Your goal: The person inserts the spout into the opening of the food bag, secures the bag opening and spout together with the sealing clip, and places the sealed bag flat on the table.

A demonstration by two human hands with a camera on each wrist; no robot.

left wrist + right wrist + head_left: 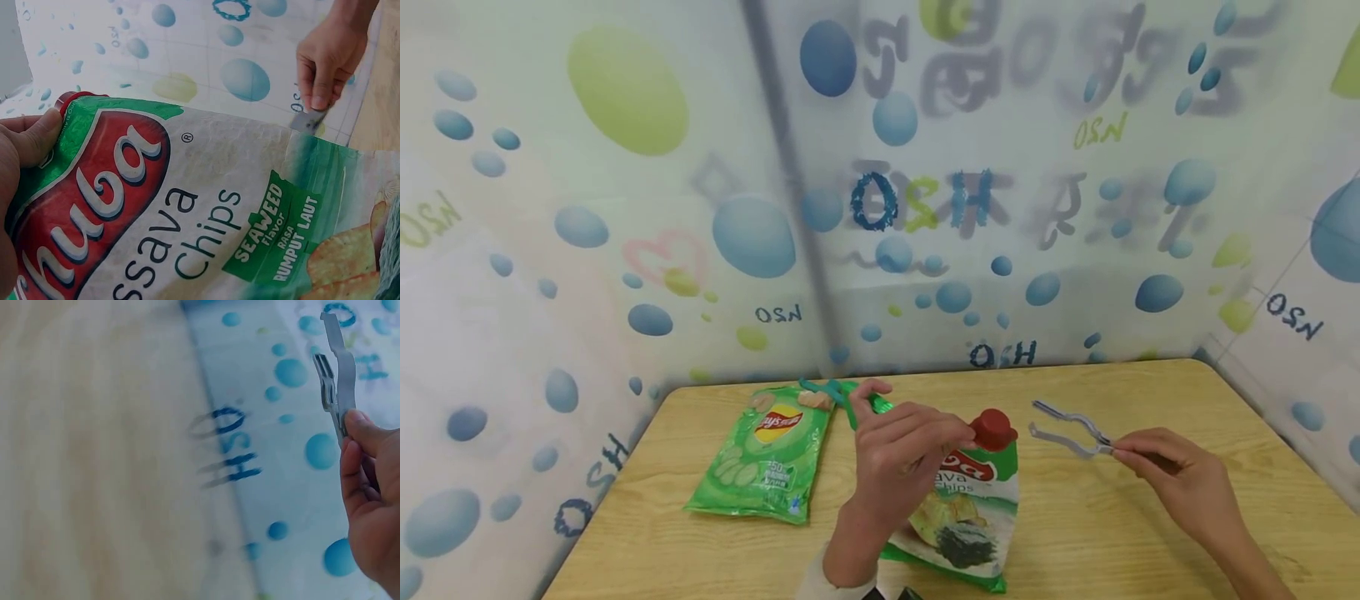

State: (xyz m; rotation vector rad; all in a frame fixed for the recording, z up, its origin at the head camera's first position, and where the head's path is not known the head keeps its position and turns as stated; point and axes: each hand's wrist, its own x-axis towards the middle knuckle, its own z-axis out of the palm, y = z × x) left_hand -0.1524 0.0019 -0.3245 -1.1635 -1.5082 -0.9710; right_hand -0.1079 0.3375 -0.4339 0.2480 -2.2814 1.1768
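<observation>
My left hand [895, 454] grips the top of a green and white cassava chips bag [958, 533]. Beside its fingertips, a red cap-like piece [994, 429] sits at the bag's top corner. The left wrist view shows the thumb pressing the bag's front [206, 206] near that red piece. To the right, my right hand [1183, 483] pinches a grey bag clip [1101, 447] at its joined end. The clip's two arms [345, 375] spread apart, pointing toward the cassava bag without touching it. My left hand hides part of the bag's upper edge.
A green Lay's chips bag [767, 454] lies flat at the table's left. A teal clip-like piece [823, 387] shows by its top corner; what it is fixed to I cannot tell. Behind the wooden table [1097, 533] hangs a patterned curtain [955, 250].
</observation>
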